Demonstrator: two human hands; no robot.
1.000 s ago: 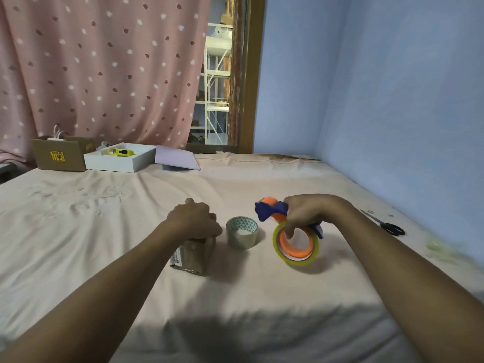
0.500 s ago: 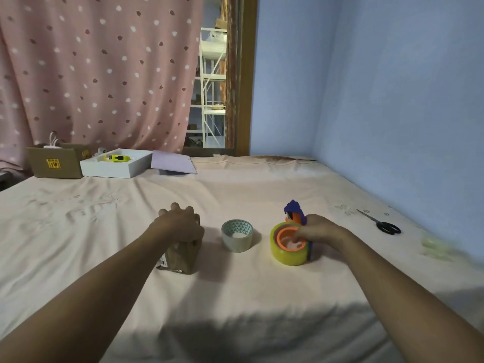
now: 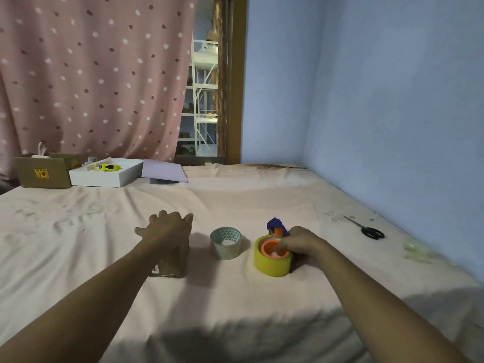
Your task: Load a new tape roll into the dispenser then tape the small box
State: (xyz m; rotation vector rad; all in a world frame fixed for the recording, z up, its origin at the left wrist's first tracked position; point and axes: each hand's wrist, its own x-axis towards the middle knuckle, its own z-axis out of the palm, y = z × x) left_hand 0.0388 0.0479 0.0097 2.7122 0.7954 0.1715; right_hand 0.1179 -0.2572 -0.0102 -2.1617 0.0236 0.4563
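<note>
The blue and orange tape dispenser lies flat on the cloth-covered table with a yellow tape roll around its orange hub. My right hand rests on it, fingers at the hub rim. A second, clear tape roll with a patterned core stands just left of it. Further left is the small brown cardboard box. My left hand hovers over its top with fingers spread, hiding most of it.
Black scissors lie at the right near the blue wall. At the back left stand a brown carton, a white tray holding a yellow tool, and a lilac lid. Crumpled tape lies at the right edge.
My right hand has laid the dispenser with the yellow roll flat on the table. My left hand has lifted off the small box and its fingers have spread.
</note>
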